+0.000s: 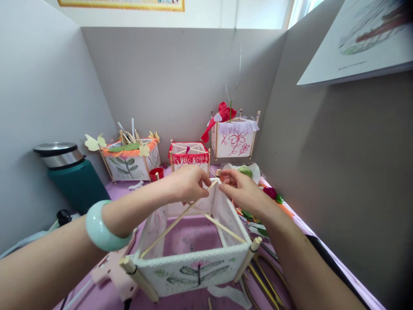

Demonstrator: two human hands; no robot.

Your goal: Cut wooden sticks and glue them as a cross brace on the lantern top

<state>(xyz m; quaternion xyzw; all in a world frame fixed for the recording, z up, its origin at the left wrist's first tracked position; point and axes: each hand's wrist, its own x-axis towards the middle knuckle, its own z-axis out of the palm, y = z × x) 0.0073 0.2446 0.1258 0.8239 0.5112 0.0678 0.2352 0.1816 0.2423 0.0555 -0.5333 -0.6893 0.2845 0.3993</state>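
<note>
At the far right corner of the open white box [193, 260], the left hand [190, 183] bends over a thin stick [174, 224], thumb and forefinger pinching it near its upper end. Just beside it, the right hand [240, 185] keeps its thumb and forefinger apart, bent loosely around that same corner; whether the fingertips press on the box's post [218, 173] I cannot tell. From the pinch, the stick slants across the box's top to its near left corner, and a second stick [219, 224] crosses it, reaching the near right corner. Leaf-like drawings mark the box's front wall, and the box stands on a purple table [193, 237]. A pale green bangle [105, 228] circles the left wrist. Left of the box lies a pink glue gun [114, 271]; right of it, partly under the right arm, are gold-handled scissors [264, 284]. A white scrap [230, 295] lies just in front of the box. Farther left of the box stands a teal bottle [75, 181]. Behind the box are an orange-fringed box [112, 168], a red-fringed box [190, 159] and, higher up, a lilac-fringed box [226, 148] with a red flower [226, 112] at its top.
</note>
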